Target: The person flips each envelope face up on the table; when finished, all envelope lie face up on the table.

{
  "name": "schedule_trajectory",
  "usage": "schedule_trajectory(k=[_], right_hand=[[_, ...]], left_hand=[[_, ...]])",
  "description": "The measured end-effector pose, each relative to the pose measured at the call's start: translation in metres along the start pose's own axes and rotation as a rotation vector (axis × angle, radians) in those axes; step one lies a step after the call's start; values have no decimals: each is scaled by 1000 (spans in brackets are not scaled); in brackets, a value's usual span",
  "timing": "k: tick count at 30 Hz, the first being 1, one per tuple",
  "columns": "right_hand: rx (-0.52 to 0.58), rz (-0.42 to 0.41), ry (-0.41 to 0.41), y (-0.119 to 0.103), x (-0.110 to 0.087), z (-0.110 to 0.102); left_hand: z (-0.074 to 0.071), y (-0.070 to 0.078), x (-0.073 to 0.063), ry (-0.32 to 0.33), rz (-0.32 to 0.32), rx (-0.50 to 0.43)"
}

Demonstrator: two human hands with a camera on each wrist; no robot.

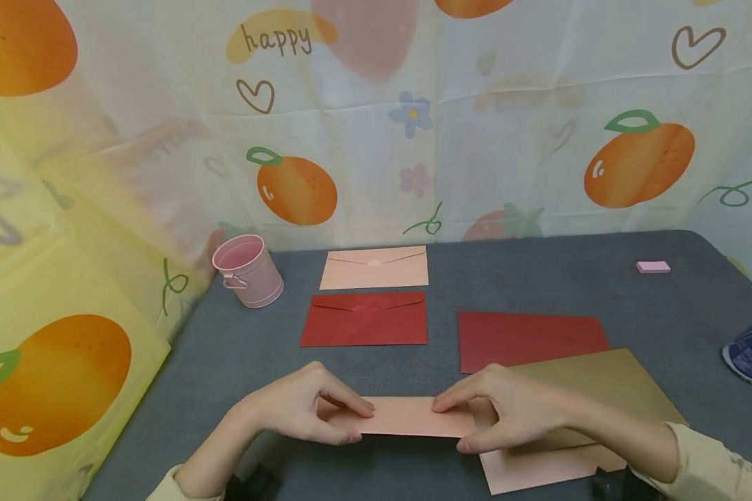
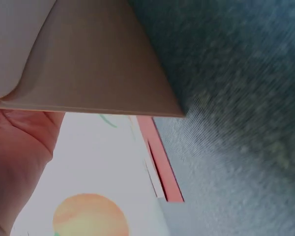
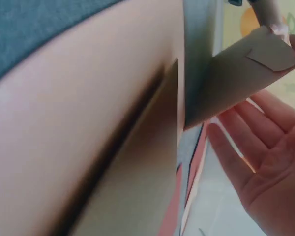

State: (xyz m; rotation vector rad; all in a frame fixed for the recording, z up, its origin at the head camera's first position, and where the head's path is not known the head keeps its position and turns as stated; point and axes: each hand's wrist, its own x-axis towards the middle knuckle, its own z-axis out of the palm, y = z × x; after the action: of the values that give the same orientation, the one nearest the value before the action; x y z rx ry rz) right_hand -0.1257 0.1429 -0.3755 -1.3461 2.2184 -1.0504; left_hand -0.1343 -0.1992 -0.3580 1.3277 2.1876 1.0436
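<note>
Both hands (image 1: 302, 400) (image 1: 519, 403), fingers (image 1: 356, 403) in a pinch on one peach envelope (image 1: 404, 416), gold sheet (image 1: 608, 379) beside, pink bucket (image 1: 257, 278) beyond

The held envelope (image 1: 404, 416) looks like smooth matt paper, the bucket (image 1: 257, 277) painted metal, the tabletop (image 1: 526, 278) grainy.

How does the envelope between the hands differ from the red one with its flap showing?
The held envelope is peach, the other envelope red. The held envelope is gripped by the left hand and right hand; the other envelope lies on the table. The held envelope's flap is hidden in the head view, the other envelope's shows. Both have flaps.
</note>
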Motion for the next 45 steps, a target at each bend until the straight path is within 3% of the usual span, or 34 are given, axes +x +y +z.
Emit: schedule_trajectory(k=[3,7,10,17,20,24,27,34,41,45], right_hand=[[37,-74,85,1,3,-4],[65,-119,198,3,6,-10],[93,-106,257,3,7,-13],[139,20,335,10,10,-18],[112,83,372,12,12,-19],[80,181,414,13,20,-21],[84,237,436,14,27,-22],[237,311,396,21,46,-18],[411,356,336,32,59,-8],[400,363,312,35,65,-4]], left_hand=[[-7,0,0,62,49,-18],[-15,0,2,161,47,-34],[-19,-1,2,227,34,-38],[-23,-13,-5,355,8,-53],[-24,-19,-10,421,-41,-91],[-26,-22,-13,490,-146,-170],[-28,-25,-15,525,-236,-175],[-35,-33,-21,579,-440,-125],[-39,-48,-33,579,-522,-134],[-39,-52,-39,558,-553,-135]])
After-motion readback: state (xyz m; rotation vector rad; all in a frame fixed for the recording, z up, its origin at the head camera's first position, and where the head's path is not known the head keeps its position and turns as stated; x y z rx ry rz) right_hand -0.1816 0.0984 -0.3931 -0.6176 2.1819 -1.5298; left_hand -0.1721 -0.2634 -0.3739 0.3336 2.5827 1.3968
